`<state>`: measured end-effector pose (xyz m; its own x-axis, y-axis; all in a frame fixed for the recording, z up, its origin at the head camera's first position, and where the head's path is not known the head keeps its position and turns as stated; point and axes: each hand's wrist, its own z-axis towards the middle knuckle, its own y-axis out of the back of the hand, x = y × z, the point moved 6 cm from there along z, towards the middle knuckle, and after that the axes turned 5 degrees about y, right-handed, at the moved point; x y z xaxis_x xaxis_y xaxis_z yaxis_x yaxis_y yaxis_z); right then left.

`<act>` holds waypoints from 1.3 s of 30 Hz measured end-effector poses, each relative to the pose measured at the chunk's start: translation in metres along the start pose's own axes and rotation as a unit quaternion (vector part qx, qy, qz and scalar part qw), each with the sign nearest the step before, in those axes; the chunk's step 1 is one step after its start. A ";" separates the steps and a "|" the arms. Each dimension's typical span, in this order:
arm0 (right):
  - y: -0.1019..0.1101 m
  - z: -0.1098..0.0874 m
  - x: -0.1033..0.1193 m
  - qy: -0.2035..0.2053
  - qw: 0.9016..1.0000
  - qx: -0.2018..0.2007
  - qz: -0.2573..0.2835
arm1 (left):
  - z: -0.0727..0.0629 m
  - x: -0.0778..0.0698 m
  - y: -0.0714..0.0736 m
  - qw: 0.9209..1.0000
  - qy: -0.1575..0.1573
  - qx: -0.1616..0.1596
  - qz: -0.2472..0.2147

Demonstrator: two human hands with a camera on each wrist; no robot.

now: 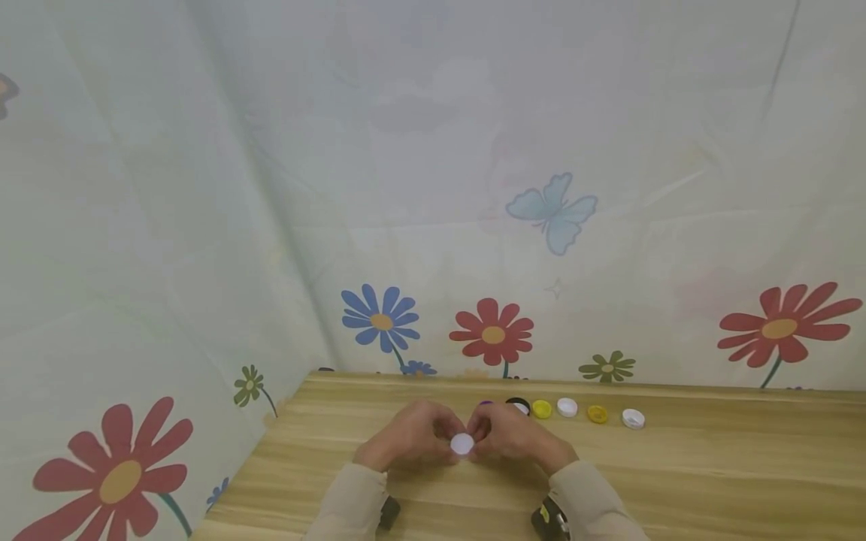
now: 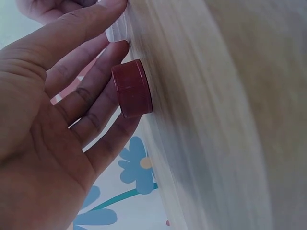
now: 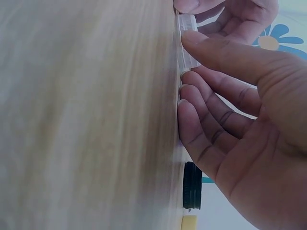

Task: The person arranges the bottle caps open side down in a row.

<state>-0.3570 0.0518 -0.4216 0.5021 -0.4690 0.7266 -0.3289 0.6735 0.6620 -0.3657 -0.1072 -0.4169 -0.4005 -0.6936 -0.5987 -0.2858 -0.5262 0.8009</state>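
Observation:
A white plastic bottle cap (image 1: 462, 444) lies between my two hands, low at the tabletop. My left hand (image 1: 416, 436) pinches its left side with thumb and fingers. From the other side my right hand (image 1: 510, 433) grips it; the right wrist view shows the thumb on the clear-white ribbed cap wall (image 3: 188, 52). Beside the left hand's outer fingers stands a dark red cap (image 2: 132, 88), which the left hand hides in the head view. A black cap (image 3: 193, 185) stands beyond the right hand's fingers.
Along the back of the wooden table (image 1: 731, 466) runs a row of caps: a purple one (image 1: 485, 404) partly hidden, a yellow one (image 1: 542, 409), a white one (image 1: 567, 407), an orange-yellow one (image 1: 598, 414) and another white one (image 1: 633, 418). A flowered curtain (image 1: 433, 225) hangs behind.

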 end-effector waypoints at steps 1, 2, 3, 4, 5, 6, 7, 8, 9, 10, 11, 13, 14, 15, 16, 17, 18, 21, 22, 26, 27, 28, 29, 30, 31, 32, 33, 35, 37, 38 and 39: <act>0.000 0.000 0.000 -0.002 1.000 0.000 0.000 | 0.000 0.000 0.000 1.000 0.000 0.001 0.002; 0.000 0.000 0.000 -0.004 1.000 0.002 0.000 | 0.000 -0.001 0.001 1.000 -0.001 0.002 0.002; 0.000 0.000 0.000 -0.005 1.000 0.003 0.001 | 0.000 -0.001 0.001 1.000 -0.001 0.004 0.004; 0.001 0.000 0.000 -0.004 1.000 0.005 0.000 | 0.000 0.000 0.001 1.000 0.001 0.006 0.004; 0.002 0.000 0.000 -0.004 1.000 0.006 -0.001 | 0.000 0.000 0.001 1.000 0.003 0.007 0.004; 0.003 0.000 0.000 -0.002 1.000 0.007 -0.004 | 0.000 0.000 0.002 1.000 0.008 0.009 0.000; 0.005 0.000 0.001 0.002 1.000 0.006 -0.005 | 0.000 0.000 0.002 1.000 0.012 0.011 -0.004; 0.007 0.000 0.002 0.003 1.000 0.005 -0.003 | 0.000 0.000 0.003 1.000 0.018 0.012 -0.013; 0.010 0.000 0.002 0.004 1.000 0.001 -0.004 | 0.000 0.000 0.003 0.999 0.024 0.013 -0.024; 0.013 0.000 0.003 0.006 1.000 -0.003 -0.006 | 0.000 0.000 0.004 0.999 0.030 0.013 -0.036; 0.016 0.000 0.003 0.007 1.000 -0.008 -0.006 | 0.001 0.000 0.004 0.998 0.036 0.013 -0.047; 0.024 0.000 0.005 0.020 0.999 -0.024 -0.010 | 0.005 0.001 0.005 0.997 0.042 0.008 -0.071; 0.028 0.000 0.005 0.024 0.999 -0.032 -0.013 | 0.007 0.001 0.005 0.996 0.043 0.002 -0.079; 0.031 0.001 0.005 0.031 0.998 -0.040 -0.021 | 0.009 0.001 0.006 0.996 0.042 -0.007 -0.077; 0.035 0.001 0.006 0.040 0.998 -0.050 -0.026 | 0.012 0.001 0.007 0.996 0.037 -0.016 -0.078; 0.038 0.001 0.006 0.044 0.997 -0.060 -0.031 | 0.014 0.000 0.008 0.996 0.031 -0.030 -0.073; 0.041 0.001 0.005 0.048 0.996 -0.072 -0.036 | 0.017 -0.001 0.009 0.997 0.024 -0.044 -0.066; 0.047 0.001 0.003 0.046 0.993 -0.102 -0.044 | 0.023 -0.008 0.012 0.995 -0.001 -0.088 -0.038; 0.049 0.001 0.001 0.044 0.992 -0.111 -0.044 | 0.024 -0.010 0.013 0.995 -0.008 -0.098 -0.035; 0.051 0.000 -0.005 0.028 0.989 -0.132 -0.056 | 0.029 -0.017 0.011 0.992 -0.016 -0.120 -0.017; 0.051 0.000 -0.007 0.020 0.989 -0.132 -0.057 | 0.030 -0.018 0.009 0.992 -0.014 -0.122 -0.015; 0.050 0.000 -0.009 0.020 0.989 -0.128 -0.065 | 0.032 -0.018 0.008 0.992 -0.009 -0.121 -0.015; 0.049 0.000 -0.011 0.021 0.990 -0.122 -0.071 | 0.033 -0.019 0.006 0.993 -0.003 -0.120 -0.015; 0.048 0.000 -0.012 0.024 0.990 -0.115 -0.077 | 0.034 -0.020 0.005 0.993 0.000 -0.119 -0.016; 0.046 0.000 -0.014 0.026 0.991 -0.107 -0.082 | 0.035 -0.021 0.003 0.993 0.004 -0.117 -0.018; 0.045 0.000 -0.015 0.029 0.991 -0.099 -0.088 | 0.037 -0.022 0.001 0.993 0.007 -0.115 -0.021; 0.044 0.001 -0.017 0.033 0.991 -0.091 -0.093 | 0.038 -0.023 0.000 0.993 0.011 -0.112 -0.023; 0.043 0.001 -0.019 0.035 0.991 -0.085 -0.098 | 0.041 -0.026 -0.003 0.994 0.018 -0.106 -0.026; 0.044 0.002 -0.022 0.028 0.991 -0.087 -0.098 | 0.043 -0.027 -0.004 0.994 0.020 -0.102 -0.028; 0.044 0.003 -0.023 0.026 0.991 -0.089 -0.098 | 0.044 -0.027 -0.004 0.994 0.020 -0.101 -0.027; 0.045 0.003 -0.025 0.024 0.991 -0.090 -0.096 | 0.045 -0.027 -0.005 0.995 0.022 -0.099 -0.026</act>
<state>-0.3867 0.0917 -0.4090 0.5812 -0.5729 0.5780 -0.0782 0.6677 0.7404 -0.3929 -0.0642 -0.4041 -0.3506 -0.6813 -0.6426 -0.1265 -0.6454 0.7533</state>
